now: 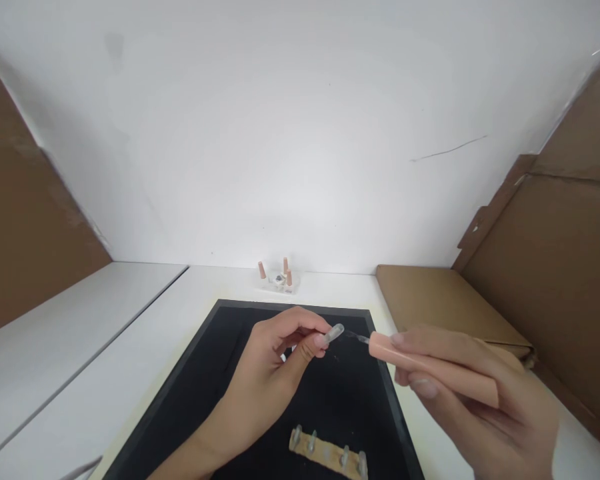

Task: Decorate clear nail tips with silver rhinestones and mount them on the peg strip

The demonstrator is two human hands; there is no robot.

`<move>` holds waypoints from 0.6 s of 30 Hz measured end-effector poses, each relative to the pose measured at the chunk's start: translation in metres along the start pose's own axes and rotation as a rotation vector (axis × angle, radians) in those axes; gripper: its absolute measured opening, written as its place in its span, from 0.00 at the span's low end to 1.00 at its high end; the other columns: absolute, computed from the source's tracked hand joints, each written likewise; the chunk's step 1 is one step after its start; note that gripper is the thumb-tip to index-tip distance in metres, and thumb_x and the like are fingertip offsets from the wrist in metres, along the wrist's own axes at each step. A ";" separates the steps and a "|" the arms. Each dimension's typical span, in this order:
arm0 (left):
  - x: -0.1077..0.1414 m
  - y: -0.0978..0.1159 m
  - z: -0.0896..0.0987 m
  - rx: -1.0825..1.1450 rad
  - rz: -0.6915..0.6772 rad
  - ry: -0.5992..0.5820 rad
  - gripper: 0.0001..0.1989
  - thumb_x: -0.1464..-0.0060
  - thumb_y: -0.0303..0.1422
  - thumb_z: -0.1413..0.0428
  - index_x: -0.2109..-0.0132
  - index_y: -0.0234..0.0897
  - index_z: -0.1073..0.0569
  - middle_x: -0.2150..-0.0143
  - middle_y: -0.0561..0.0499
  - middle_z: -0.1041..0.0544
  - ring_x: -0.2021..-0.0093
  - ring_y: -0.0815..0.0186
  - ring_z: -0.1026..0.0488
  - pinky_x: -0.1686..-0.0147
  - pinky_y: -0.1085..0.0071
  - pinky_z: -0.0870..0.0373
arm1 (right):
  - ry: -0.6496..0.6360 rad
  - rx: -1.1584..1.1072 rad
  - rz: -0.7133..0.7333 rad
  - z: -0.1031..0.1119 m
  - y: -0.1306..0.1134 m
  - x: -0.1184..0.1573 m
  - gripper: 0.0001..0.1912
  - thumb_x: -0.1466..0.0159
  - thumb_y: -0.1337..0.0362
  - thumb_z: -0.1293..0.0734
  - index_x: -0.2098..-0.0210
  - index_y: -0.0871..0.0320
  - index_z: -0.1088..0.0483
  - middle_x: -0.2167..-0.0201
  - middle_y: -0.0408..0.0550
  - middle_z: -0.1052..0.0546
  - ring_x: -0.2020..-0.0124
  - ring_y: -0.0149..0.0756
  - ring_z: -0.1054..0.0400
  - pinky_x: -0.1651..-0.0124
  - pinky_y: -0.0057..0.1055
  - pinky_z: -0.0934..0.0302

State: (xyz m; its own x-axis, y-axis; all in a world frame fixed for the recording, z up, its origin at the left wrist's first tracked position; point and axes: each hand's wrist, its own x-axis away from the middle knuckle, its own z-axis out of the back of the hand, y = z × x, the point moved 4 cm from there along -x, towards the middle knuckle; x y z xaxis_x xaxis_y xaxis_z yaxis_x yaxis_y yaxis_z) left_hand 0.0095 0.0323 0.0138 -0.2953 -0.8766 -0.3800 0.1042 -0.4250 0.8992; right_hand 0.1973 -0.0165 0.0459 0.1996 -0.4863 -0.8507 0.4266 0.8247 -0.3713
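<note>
Between the thumb and fingertips of my left hand [275, 363] is a translucent, pale false nail tip [335, 332], its rounded end pointing up and right. My right hand [500, 430] grips the long peach cap [383, 348] of a nail polish brush. The brush's thin stem and bristles [361, 339] point left towards the nail tip, and a small gap seems to lie between them. Below the hands, a tan cardboard strip [334, 458] carries several similar nail tips standing up along it.
A black mat [220, 373] with a grey border lies on the white table [130, 300]. At the back stands a clear holder [273, 289] with peach-capped bottles [289, 277]. A flat cardboard box [430, 293] lies at right; cardboard panels [35, 220] flank both sides.
</note>
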 end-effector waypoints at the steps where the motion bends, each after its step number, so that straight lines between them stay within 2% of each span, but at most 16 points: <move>1: 0.000 0.000 -0.001 0.033 0.023 -0.016 0.06 0.39 0.28 0.45 0.63 0.36 0.23 0.69 0.52 0.25 0.69 0.69 0.28 0.70 0.76 0.32 | -0.006 -0.007 -0.001 -0.001 0.000 0.000 0.10 0.35 0.68 0.33 0.55 0.53 0.26 0.63 0.42 0.17 0.70 0.31 0.24 0.71 0.26 0.30; 4: -0.001 0.002 -0.004 0.127 0.068 -0.067 0.06 0.39 0.30 0.44 0.64 0.35 0.23 0.71 0.52 0.25 0.70 0.70 0.28 0.69 0.76 0.32 | -0.024 -0.041 -0.012 -0.004 0.001 -0.003 0.08 0.34 0.66 0.34 0.55 0.53 0.27 0.68 0.43 0.18 0.71 0.33 0.25 0.74 0.28 0.32; 9: -0.002 0.006 -0.007 0.283 0.125 -0.107 0.08 0.40 0.33 0.42 0.65 0.33 0.22 0.72 0.53 0.25 0.71 0.71 0.29 0.68 0.77 0.30 | -0.084 -0.116 0.012 -0.009 -0.002 -0.013 0.08 0.31 0.64 0.38 0.54 0.52 0.29 0.79 0.41 0.25 0.80 0.32 0.31 0.81 0.28 0.39; 18: -0.002 0.003 -0.006 0.401 0.213 -0.065 0.12 0.45 0.39 0.37 0.66 0.33 0.21 0.74 0.52 0.24 0.73 0.72 0.28 0.70 0.77 0.29 | -0.094 -0.032 0.022 -0.007 -0.005 -0.012 0.09 0.35 0.71 0.37 0.57 0.54 0.30 0.79 0.40 0.24 0.80 0.30 0.32 0.81 0.25 0.41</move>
State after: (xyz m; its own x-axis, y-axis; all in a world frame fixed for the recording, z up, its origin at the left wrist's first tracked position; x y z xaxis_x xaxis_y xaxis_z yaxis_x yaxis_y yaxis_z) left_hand 0.0162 0.0316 0.0156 -0.3674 -0.9136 -0.1745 -0.2031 -0.1043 0.9736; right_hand 0.1860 -0.0128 0.0558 0.2908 -0.4920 -0.8206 0.3931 0.8434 -0.3663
